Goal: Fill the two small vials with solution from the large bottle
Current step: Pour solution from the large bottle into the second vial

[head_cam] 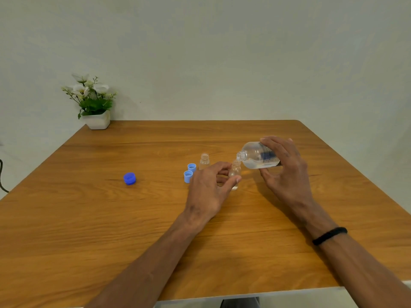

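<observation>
My right hand (287, 167) grips the large clear bottle (258, 155), tipped almost on its side with its open mouth pointing left, right over the neck of a small clear vial (234, 172). This vial stands upright on the wooden table (111, 218), and my left hand (209, 192) pinches its body between thumb and fingers. A little clear liquid lies at its bottom. The second small vial (204, 160) stands open and apart, behind my left hand. Clear liquid pools along the bottle's lower side.
Two light blue vial caps (190, 172) lie just left of the vials. A darker blue bottle cap (129, 178) lies further left. A white pot of flowers (94, 103) stands at the back left corner. A black cable (2, 174) hangs at the left edge.
</observation>
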Action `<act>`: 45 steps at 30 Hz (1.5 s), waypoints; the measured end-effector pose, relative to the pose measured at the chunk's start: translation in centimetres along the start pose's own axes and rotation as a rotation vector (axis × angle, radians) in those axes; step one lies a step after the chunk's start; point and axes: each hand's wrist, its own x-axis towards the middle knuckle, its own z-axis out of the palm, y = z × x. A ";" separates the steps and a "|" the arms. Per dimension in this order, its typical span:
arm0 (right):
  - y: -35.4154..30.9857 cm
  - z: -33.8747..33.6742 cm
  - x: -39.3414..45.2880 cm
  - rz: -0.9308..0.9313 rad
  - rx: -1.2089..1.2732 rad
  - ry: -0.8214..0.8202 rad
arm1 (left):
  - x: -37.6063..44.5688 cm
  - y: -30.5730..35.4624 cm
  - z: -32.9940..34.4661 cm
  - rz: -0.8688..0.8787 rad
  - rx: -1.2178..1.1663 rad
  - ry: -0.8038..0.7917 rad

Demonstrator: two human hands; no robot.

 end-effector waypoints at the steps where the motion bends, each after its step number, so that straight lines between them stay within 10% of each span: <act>1: 0.0 0.0 0.0 -0.001 0.001 0.002 | 0.0 0.0 0.0 0.001 0.002 0.001; 45: 0.2 0.1 -0.1 0.009 0.002 -0.016 | 0.1 -0.2 0.1 -0.031 0.018 0.008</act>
